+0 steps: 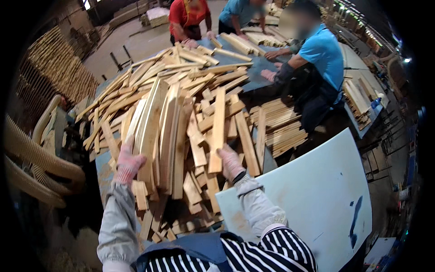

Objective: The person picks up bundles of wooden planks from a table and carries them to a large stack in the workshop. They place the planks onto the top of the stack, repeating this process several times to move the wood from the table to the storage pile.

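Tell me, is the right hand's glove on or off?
On: the pinkish-white work glove covers the right hand, beside a wooden slat.

Bright over the pale boards (152,118) in the middle, dimmer toward left and right. Dotted at far right with a row of lights (362,22) and one small glaring lamp (407,60). Sunk in shadow below the hoses (43,156) at near left. Blurred over a person's head (300,20). Bent toward the rim, ringed with black.

A blue table (256,68) bears a jumbled heap of wooden strips (199,84), with more strips (244,44) side by side farther back.
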Available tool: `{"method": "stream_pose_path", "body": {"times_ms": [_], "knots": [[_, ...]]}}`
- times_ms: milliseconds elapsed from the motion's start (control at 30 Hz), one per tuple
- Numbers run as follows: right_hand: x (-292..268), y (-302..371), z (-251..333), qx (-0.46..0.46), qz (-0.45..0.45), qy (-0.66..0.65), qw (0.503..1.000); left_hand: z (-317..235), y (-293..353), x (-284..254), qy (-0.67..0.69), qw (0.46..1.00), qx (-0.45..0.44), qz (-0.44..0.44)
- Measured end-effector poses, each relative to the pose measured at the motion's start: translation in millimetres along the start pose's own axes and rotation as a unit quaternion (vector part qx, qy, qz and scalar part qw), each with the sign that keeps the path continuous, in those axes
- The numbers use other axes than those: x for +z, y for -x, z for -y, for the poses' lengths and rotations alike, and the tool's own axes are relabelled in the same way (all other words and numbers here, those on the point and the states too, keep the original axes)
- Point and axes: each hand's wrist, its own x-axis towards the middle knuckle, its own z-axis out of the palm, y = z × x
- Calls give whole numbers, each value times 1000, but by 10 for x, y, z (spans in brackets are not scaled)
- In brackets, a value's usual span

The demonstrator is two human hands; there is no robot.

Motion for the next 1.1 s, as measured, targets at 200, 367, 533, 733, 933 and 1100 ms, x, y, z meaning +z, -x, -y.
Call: {"method": "stream_pose_path", "body": {"times_ms": [200, 367, 533, 733, 933, 1100], "knots": [[241, 46, 424, -84, -103, 186, 973, 365, -144, 167, -325, 946, 15, -12], [221, -37, 559, -72, -106, 268, 955, 362, -134, 190, -321, 947, 23, -11], [56, -152, 363, -103, -96, 182, 973, 361, -126, 215, -321, 947, 20, -15], [135, 289, 338, -36, -96, 14, 995, 437, -149, 234, -317, 948, 26, -26], [277, 630, 492, -55, -179, 141, 972, 375, -154, 211, -331, 943, 8, -27], [59, 366, 431, -197, -249, 226, 921, 284, -138, 242, -317, 948, 8, -20]]}}
